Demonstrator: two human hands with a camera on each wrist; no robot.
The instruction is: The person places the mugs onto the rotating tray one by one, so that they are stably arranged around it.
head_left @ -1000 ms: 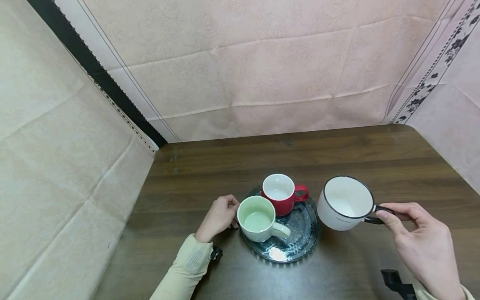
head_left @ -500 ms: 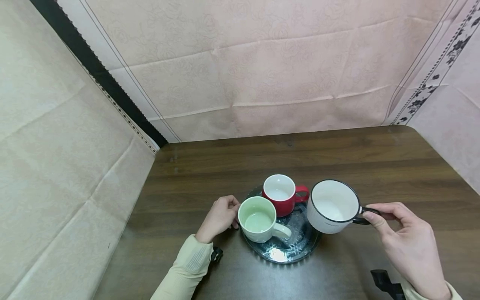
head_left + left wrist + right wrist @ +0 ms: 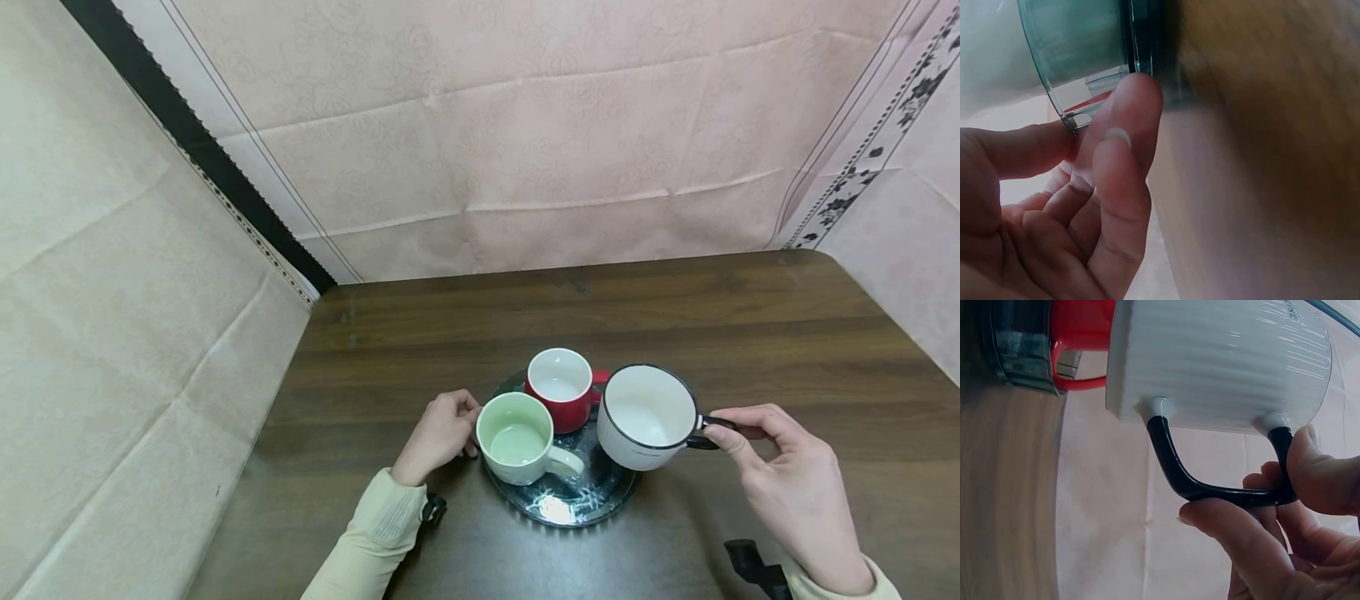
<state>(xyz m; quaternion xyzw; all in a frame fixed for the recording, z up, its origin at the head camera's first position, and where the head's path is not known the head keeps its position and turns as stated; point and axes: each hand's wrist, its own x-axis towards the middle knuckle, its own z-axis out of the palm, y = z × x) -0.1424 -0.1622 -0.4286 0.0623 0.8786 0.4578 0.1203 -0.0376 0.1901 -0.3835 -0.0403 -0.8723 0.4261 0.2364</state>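
My right hand [image 3: 798, 492] grips the black handle [image 3: 1235, 495] of a white mug [image 3: 647, 417] with a dark rim. That mug hangs above the right part of a round clear glass tray [image 3: 558, 507]; the right wrist view shows a gap under it. On the tray stand a red mug [image 3: 566, 410] with a white inside, at the back, and a pale green mug [image 3: 515, 442] at the front left. The white mug partly hides the red one's handle. My left hand [image 3: 444, 433] pinches the tray's left rim, seen close up in the left wrist view.
The tray stands on a brown wooden table [image 3: 420, 350]. Pale patterned cloth [image 3: 525, 150] hangs behind the table and along both sides. A black strap piece [image 3: 753, 567] sticks out at my right wrist.
My right hand has moved left with the white mug, from beside the tray's right edge to over the tray. The left hand and the other two mugs have stayed put.
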